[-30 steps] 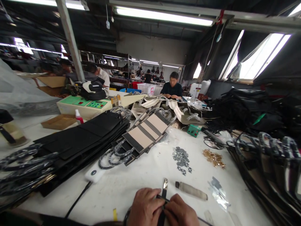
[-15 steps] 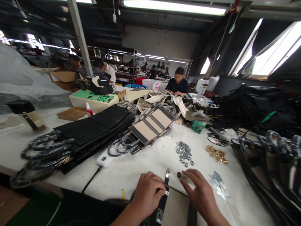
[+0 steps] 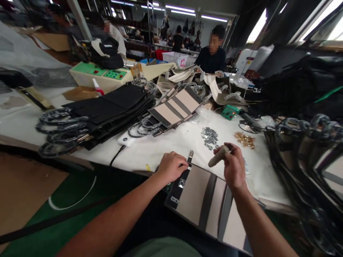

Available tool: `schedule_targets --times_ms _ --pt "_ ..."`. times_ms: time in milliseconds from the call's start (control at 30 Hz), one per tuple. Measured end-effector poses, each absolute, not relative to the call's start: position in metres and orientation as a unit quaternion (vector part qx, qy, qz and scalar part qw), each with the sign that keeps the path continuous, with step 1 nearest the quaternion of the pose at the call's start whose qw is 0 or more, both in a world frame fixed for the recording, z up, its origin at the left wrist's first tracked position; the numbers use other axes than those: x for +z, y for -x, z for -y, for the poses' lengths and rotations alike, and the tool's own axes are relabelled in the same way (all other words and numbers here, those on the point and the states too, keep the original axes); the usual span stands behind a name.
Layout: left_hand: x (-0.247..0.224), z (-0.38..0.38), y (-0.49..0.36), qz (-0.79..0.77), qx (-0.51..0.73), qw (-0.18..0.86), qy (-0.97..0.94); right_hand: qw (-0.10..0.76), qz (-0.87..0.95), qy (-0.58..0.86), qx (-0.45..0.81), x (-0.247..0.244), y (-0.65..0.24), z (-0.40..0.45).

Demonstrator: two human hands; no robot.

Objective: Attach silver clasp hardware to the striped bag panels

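While the right hand (image 3: 234, 166) holds a wrapped rod (image 3: 220, 156) in curled fingers above the tabletop (image 3: 134, 154), the left hand (image 3: 171, 166) pinches the dark edge of a beige-and-black panel (image 3: 195, 185) beside a metal-tipped strap (image 3: 191, 154). The panel slants from the tabletop's front edge toward the person's lap. Beyond lie grey metal plates (image 3: 209, 136) and, farther right, gold-coloured pieces (image 3: 244, 139).

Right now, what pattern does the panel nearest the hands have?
The panel is beige with dark grey bands, best seen in the head view.
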State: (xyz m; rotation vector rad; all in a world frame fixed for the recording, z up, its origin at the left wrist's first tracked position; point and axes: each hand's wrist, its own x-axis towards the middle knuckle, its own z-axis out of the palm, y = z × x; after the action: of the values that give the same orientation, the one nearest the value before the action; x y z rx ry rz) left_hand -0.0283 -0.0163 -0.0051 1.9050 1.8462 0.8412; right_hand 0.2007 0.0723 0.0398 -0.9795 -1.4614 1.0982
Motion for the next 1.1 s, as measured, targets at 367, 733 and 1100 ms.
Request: schedule_targets --times_ms 367,733,1100 --pt "-0.003 0.016 0.027 -0.648 0.285 0.174 -0.684 0.624 0.331 0.304 0.640 0.033 -0.135 -0.035" --pt "-0.007 0.013 0.031 -0.646 0.279 0.190 -0.685 0.609 0.411 0.249 0.631 0.022 -0.121 -0.036" --pt "0.012 0.013 0.045 -0.673 0.205 0.258 -0.662 0.511 0.605 0.291 0.538 0.009 -0.117 -0.033"
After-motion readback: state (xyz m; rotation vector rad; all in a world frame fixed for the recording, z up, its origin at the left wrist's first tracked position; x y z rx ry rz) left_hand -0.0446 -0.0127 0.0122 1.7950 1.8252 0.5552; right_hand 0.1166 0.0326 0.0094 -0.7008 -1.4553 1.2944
